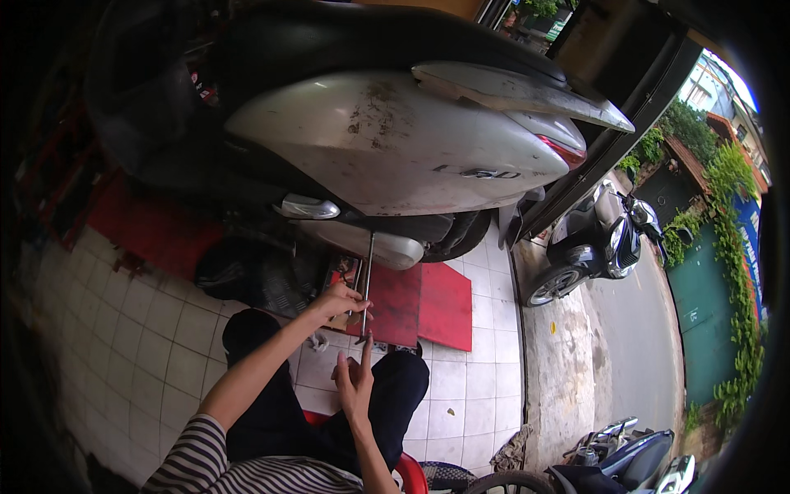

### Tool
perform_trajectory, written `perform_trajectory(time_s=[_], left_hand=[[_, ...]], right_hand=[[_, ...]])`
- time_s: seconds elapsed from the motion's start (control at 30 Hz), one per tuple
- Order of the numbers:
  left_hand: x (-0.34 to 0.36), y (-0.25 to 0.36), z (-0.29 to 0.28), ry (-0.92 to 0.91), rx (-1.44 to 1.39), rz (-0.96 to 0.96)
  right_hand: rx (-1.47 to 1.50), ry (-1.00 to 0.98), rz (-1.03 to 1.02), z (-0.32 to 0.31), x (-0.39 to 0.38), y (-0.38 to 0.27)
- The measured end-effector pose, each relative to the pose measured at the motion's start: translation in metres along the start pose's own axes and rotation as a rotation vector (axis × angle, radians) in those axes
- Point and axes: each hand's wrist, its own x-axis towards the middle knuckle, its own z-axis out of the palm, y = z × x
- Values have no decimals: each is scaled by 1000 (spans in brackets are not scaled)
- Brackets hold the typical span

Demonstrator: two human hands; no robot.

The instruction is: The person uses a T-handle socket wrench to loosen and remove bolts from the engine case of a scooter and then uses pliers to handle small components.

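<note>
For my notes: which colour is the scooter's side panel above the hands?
Silver-grey, with brown dirt marks: the scooter's side panel, seen best in the head view.

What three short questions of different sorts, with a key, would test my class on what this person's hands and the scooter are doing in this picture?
1. True or false: the left hand grips the long metal rod that reaches up toward the underside of the silver scooter.
2. Multiple choice: the right hand is (A) wrapped round the rod's top, (B) below the rod's lower end with a finger pointing up at it, (C) flat on the tiled floor.
3. Fill in: the mat under the scooter is coloured ____.

Key: 1 true; 2 B; 3 red.
</note>
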Motion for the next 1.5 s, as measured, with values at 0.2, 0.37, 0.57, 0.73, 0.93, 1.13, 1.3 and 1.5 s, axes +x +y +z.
perform_trajectory(time_s=[0.2,0.37,0.57,0.73,0.93,1.13,1.3,1.5], left_hand=[[4,7,2,14,-6,-6],[8,6,6,31,-15,-57],[15,3,2,22,68,31],[13,5,-3,49,-1,-61],[6,11,3,68,-15,-60],[10,3,2,65,-31,-69],[7,-15,2,75,-91,-15],[-17,-20,17,68,-34,-73]], right_hand=[[103,-64,298,-2,2,21],[-84,-130,11,-2,2,-1],[208,160,180,-6,11,28],[-110,-247,125,-6,12,4],[-149,-142,-80,-17,19,-8],[-226,-399,293,-27,-9,26],[-66,-285,310,-64,-24,57],[118,-15,99,-69,-22,63]])
